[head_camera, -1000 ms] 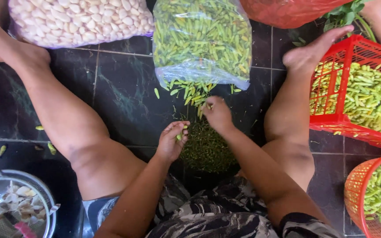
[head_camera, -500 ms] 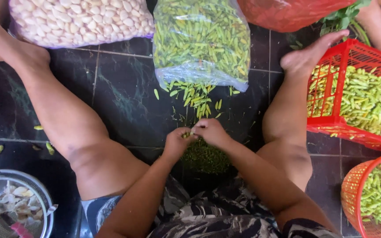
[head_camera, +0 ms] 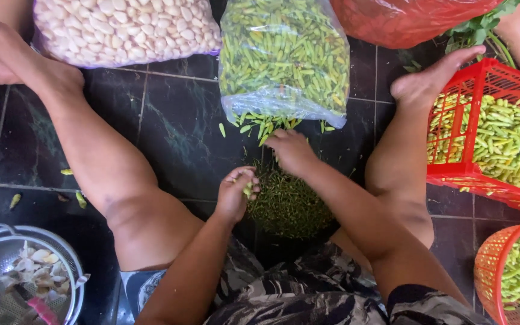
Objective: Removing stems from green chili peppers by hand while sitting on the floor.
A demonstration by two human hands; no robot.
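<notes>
The left hand point(head_camera: 236, 192) pinches 1 green chili point(head_camera: 248, 190) over the stem heap point(head_camera: 287, 204), the right hand point(head_camera: 292, 150) curls over chilies point(head_camera: 260, 126) spilling from the bag point(head_camera: 284, 60), still mostly full, while 2 baskets point(head_camera: 482, 174) hold finished ones.

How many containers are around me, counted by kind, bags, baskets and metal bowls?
Plastic bags: 3, the garlic bag, the chilli bag, the red bag
Red baskets: 2, the square basket, the round basket
Metal strainer bowl: 1
Total: 6

head camera looks straight down, close (edges perhaps cropped).
</notes>
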